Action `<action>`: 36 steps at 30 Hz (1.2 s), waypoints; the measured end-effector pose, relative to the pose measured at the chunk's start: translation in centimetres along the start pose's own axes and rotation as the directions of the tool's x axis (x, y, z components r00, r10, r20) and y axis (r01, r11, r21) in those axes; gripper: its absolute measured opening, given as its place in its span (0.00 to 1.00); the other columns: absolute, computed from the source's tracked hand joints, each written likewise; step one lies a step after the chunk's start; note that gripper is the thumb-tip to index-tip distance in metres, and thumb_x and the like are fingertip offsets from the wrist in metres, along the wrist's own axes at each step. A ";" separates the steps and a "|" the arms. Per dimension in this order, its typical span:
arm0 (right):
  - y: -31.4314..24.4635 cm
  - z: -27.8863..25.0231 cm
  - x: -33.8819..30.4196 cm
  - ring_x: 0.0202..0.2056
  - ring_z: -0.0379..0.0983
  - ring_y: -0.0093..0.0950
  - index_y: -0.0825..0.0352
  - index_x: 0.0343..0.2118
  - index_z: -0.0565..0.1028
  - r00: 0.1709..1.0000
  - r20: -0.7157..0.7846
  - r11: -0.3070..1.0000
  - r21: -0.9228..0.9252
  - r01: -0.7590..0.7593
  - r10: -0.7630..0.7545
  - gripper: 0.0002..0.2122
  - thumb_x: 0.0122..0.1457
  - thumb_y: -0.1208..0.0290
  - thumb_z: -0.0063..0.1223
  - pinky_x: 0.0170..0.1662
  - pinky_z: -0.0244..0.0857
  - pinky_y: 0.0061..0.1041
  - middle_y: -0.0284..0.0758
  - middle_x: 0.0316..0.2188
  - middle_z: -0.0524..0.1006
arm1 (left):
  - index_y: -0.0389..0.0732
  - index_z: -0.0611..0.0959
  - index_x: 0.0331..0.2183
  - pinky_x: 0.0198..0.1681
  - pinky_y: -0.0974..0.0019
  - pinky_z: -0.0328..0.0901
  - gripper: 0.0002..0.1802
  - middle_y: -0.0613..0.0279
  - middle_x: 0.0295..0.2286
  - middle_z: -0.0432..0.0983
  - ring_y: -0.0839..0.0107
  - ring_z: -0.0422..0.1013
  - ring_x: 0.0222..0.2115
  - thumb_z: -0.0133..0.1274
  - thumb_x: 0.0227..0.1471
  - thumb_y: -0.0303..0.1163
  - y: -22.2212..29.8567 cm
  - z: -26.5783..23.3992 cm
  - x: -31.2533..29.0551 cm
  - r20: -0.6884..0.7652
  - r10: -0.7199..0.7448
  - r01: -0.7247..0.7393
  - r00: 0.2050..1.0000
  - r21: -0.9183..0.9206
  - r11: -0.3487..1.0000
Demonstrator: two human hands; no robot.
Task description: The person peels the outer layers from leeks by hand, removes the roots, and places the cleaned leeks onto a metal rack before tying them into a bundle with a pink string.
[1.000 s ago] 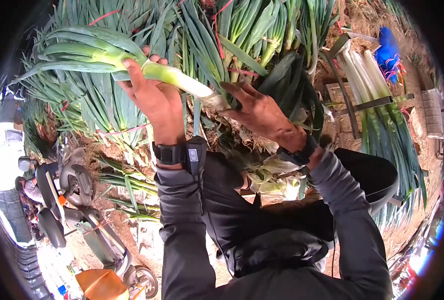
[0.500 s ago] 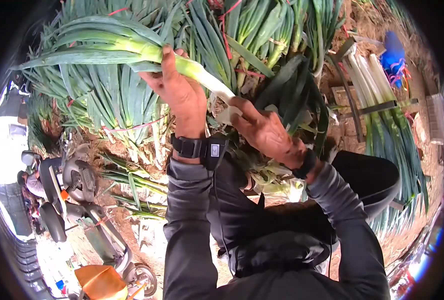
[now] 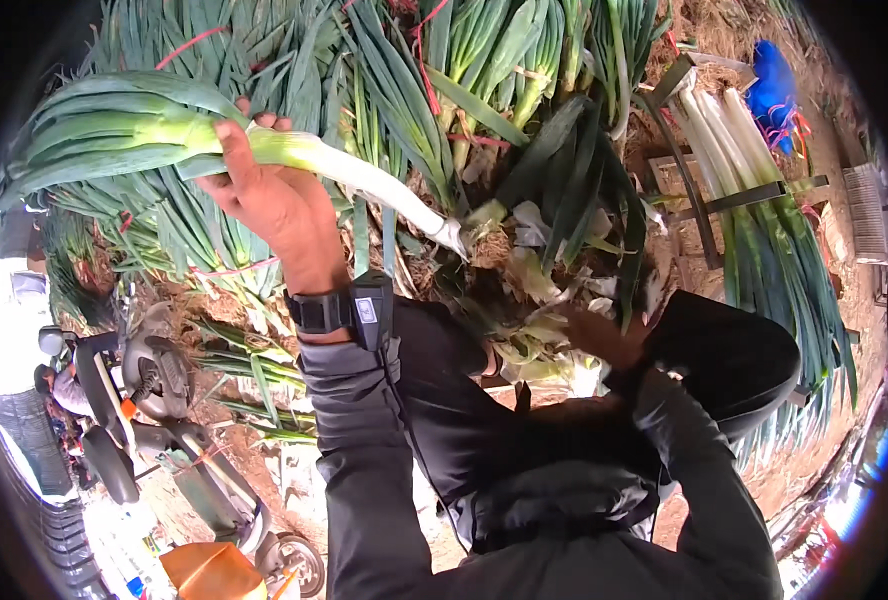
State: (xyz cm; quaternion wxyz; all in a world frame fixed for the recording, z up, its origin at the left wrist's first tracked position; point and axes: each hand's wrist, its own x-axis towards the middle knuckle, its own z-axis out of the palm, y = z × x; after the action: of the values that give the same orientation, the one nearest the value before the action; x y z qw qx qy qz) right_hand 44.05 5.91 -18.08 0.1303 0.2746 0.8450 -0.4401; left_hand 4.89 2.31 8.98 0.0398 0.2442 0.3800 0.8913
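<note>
My left hand (image 3: 279, 205) is closed around a big green onion (image 3: 354, 175) where its white stalk meets the leaves. The leaves fan out to the left, and the white root end points right and slightly down. My right hand (image 3: 604, 335) is smeared by motion beside my right knee, away from the onion, over a heap of pale peeled skins (image 3: 539, 345). Whether it holds anything does not show. Right of my knee, several green onions (image 3: 764, 220) lie in a dark metal frame (image 3: 754, 198), white ends away from me.
Green onion bundles (image 3: 414, 110) with red ties fill the far side. Loose dark leaves (image 3: 574, 190) lie ahead of the peelings. A blue clump (image 3: 772, 95) with pink strings lies beyond the frame. At left stands a motorbike (image 3: 179, 430), with an orange item (image 3: 214, 572) near it.
My left hand has moved left with the green onion. My right hand has let go of the onion's white end and dropped down toward my knee.
</note>
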 end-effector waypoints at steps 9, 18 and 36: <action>-14.5 -16.2 5.1 0.39 0.80 0.36 0.63 0.58 0.71 0.649 -0.600 0.222 0.630 0.744 -0.468 0.25 0.64 0.52 0.54 0.36 0.75 0.32 0.40 0.48 0.78 | 0.35 0.74 0.46 0.37 0.67 0.63 0.33 0.63 0.30 0.72 0.73 0.65 0.28 0.65 0.50 0.50 -0.8 -2.4 0.6 0.121 -0.229 0.258 0.966 -0.358 0.898; -13.5 -14.9 6.1 0.29 0.76 0.33 0.67 0.42 0.78 0.783 -0.446 0.867 0.033 0.497 -0.433 0.17 0.61 0.56 0.58 0.33 0.69 0.34 0.38 0.29 0.77 | 0.38 0.72 0.48 0.36 0.67 0.70 0.35 0.61 0.31 0.74 0.71 0.69 0.29 0.62 0.51 0.56 -1.8 -0.2 -1.2 -0.264 -0.458 0.419 0.849 -0.193 0.887; -10.8 -13.7 -12.0 0.20 0.76 0.31 0.68 0.37 0.79 0.667 -0.680 0.947 -0.143 0.287 -0.305 0.06 0.60 0.73 0.61 0.22 0.66 0.28 0.38 0.23 0.77 | 0.34 0.76 0.41 0.23 0.73 0.56 0.17 0.76 0.20 0.57 0.81 0.57 0.20 0.55 0.61 0.40 -3.9 -4.9 1.5 0.030 -0.574 0.548 0.818 -0.341 0.764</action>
State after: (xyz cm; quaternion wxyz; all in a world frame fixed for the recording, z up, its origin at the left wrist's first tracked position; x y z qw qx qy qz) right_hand 47.87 7.93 2.62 -0.2658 0.2769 0.8699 -0.3098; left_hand 0.81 2.22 3.92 0.3308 0.0749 0.2801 0.8981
